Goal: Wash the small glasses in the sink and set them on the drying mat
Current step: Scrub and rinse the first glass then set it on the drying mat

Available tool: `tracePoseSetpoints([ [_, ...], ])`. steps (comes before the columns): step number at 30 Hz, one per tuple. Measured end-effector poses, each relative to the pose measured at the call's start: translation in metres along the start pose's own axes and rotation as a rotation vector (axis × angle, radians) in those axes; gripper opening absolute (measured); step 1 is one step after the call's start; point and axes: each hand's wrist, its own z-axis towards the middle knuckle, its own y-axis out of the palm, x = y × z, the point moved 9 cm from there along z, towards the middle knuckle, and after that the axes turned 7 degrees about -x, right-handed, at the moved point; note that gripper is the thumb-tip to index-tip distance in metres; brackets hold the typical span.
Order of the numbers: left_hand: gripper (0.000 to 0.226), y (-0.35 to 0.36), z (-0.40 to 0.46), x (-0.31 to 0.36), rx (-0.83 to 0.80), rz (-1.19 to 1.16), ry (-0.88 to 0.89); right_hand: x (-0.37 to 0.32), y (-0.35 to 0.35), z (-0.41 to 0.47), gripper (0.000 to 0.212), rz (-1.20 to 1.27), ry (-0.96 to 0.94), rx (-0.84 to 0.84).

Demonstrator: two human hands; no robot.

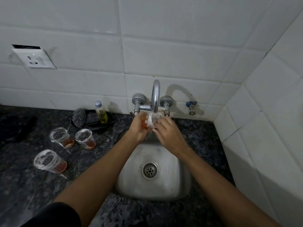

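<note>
Under the chrome tap (155, 97), both hands hold a small soapy glass (148, 122) with an orange base, and water runs over it. My left hand (139, 128) grips the glass from the left. My right hand (168, 131) has its fingers curled on the glass rim from the right. Three more small glasses with soap foam on their rims stand on the dark counter at the left: one (61, 137), a second (85, 139) and a nearer one (49, 161). The steel sink (178, 171) lies below the hands.
A black dish (105, 126) behind the glasses holds steel scrubbers (80, 117) and a small bottle of yellow liquid (100, 112). A dark cloth (16, 126) lies at the far left. A wall socket (35, 58) and a blue-handled valve (191, 106) sit on the tiled wall.
</note>
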Motion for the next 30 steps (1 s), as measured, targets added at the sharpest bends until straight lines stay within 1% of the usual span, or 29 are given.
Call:
tracePoseSetpoints([
  [1, 0.019, -0.001, 0.002, 0.002, 0.006, -0.006, 0.018, 0.001, 0.007, 0.000, 0.026, 0.024, 0.001, -0.027],
  [2, 0.023, 0.001, 0.002, 0.006, -0.003, 0.000, 0.042, 0.004, 0.012, 0.001, 0.024, 0.112, 0.052, -0.039],
  [4, 0.039, 0.004, 0.004, 0.005, -0.032, -0.015, 0.038, 0.013, 0.015, 0.006, 0.019, 0.330, 0.194, -0.016],
  [5, 0.037, 0.006, 0.002, 0.006, -0.038, -0.016, 0.039, 0.015, 0.014, 0.009, 0.017, 0.421, 0.238, -0.007],
  [6, 0.029, 0.005, 0.001, 0.009, -0.037, -0.004, 0.053, 0.015, 0.013, 0.013, 0.018, 0.464, 0.243, -0.027],
  [7, 0.023, 0.003, 0.001, 0.011, -0.030, 0.021, 0.065, 0.012, 0.015, 0.016, 0.021, 0.463, 0.209, -0.080],
  [8, 0.021, 0.003, -0.002, 0.013, -0.029, 0.016, 0.065, 0.007, 0.016, 0.018, 0.025, 0.418, 0.144, -0.142],
  [10, 0.024, 0.004, -0.006, 0.013, -0.054, -0.015, 0.052, 0.003, 0.022, 0.016, 0.033, 0.311, 0.048, -0.224],
  [11, 0.030, 0.004, -0.005, 0.013, -0.061, -0.004, 0.038, 0.003, 0.025, 0.016, 0.036, 0.279, 0.041, -0.246],
  [13, 0.044, 0.005, -0.006, 0.012, -0.079, 0.094, -0.021, 0.001, 0.029, 0.017, 0.035, 0.193, 0.006, -0.269],
  [14, 0.044, 0.005, -0.006, 0.011, -0.084, 0.138, -0.050, -0.001, 0.030, 0.017, 0.032, 0.158, -0.022, -0.267],
  [15, 0.038, 0.003, -0.006, 0.011, -0.072, 0.152, -0.056, -0.002, 0.030, 0.016, 0.029, 0.163, -0.028, -0.255],
  [16, 0.032, 0.000, -0.007, 0.014, -0.050, 0.146, -0.034, -0.003, 0.029, 0.016, 0.028, 0.216, -0.004, -0.224],
  [17, 0.027, -0.003, -0.006, 0.016, -0.037, 0.120, 0.003, -0.002, 0.027, 0.016, 0.029, 0.319, 0.064, -0.194],
  [19, 0.024, -0.001, -0.008, 0.018, -0.054, 0.089, 0.052, 0.001, 0.025, 0.017, 0.030, 0.558, 0.258, -0.144],
  [20, 0.024, 0.001, -0.010, 0.017, -0.065, 0.081, 0.053, 0.000, 0.026, 0.018, 0.029, 0.633, 0.319, -0.137],
  [21, 0.026, 0.001, -0.010, 0.015, -0.074, 0.097, 0.030, 0.001, 0.025, 0.019, 0.029, 0.652, 0.346, -0.140],
  [22, 0.030, 0.002, -0.012, 0.012, -0.076, 0.117, -0.022, 0.002, 0.023, 0.021, 0.028, 0.601, 0.321, -0.144],
  [24, 0.040, -0.001, -0.010, 0.008, -0.066, 0.210, -0.123, 0.000, 0.021, 0.023, 0.028, 0.423, 0.185, -0.213],
  [25, 0.040, -0.003, -0.007, 0.009, -0.058, 0.231, -0.127, 0.002, 0.021, 0.023, 0.029, 0.359, 0.146, -0.228],
  [26, 0.036, -0.003, -0.006, 0.011, -0.048, 0.215, -0.109, 0.007, 0.024, 0.022, 0.029, 0.374, 0.160, -0.222],
  [27, 0.030, -0.003, -0.005, 0.014, -0.033, 0.204, -0.068, 0.010, 0.024, 0.021, 0.025, 0.439, 0.221, -0.202],
  [28, 0.024, -0.001, -0.007, 0.015, -0.025, 0.194, -0.033, 0.014, 0.022, 0.020, 0.021, 0.526, 0.327, -0.175],
  [29, 0.020, 0.001, -0.008, 0.016, -0.034, 0.187, -0.005, 0.016, 0.025, 0.019, 0.022, 0.587, 0.405, -0.179],
  [30, 0.019, 0.004, -0.010, 0.015, -0.052, 0.170, 0.003, 0.017, 0.026, 0.019, 0.025, 0.630, 0.443, -0.185],
])
